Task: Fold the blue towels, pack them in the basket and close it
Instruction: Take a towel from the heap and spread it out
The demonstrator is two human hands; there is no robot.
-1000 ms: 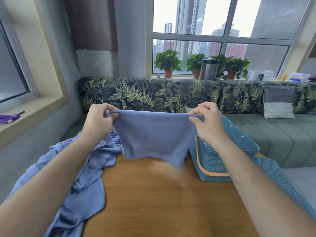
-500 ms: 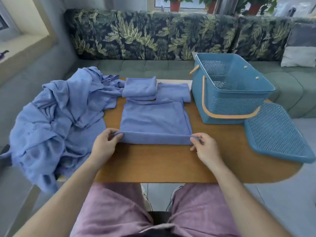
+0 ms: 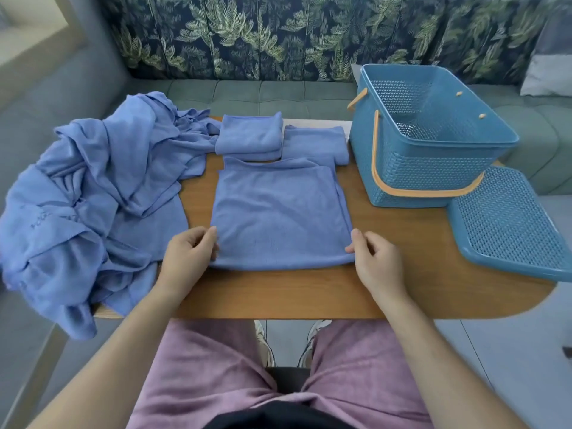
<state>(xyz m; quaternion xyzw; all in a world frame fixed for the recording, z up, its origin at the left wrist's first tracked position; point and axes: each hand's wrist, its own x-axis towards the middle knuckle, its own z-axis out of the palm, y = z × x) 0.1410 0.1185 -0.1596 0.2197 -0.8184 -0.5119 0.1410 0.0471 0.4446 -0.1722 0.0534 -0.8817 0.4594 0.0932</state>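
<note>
Now left hand (image 3: 188, 258), right hand (image 3: 376, 263) pinch near corners of folded towel (image 3: 278, 212) on table (image 3: 278, 294)

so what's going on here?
A person sits at the wooden table folding blue towels. The left hand and right hand pinch the near corners of a half-folded towel lying flat. A folded stack and another folded towel lie behind it. An unfolded pile spills off the left. The basket stands open at right, no towels visible inside, with its lid beside it.
</note>
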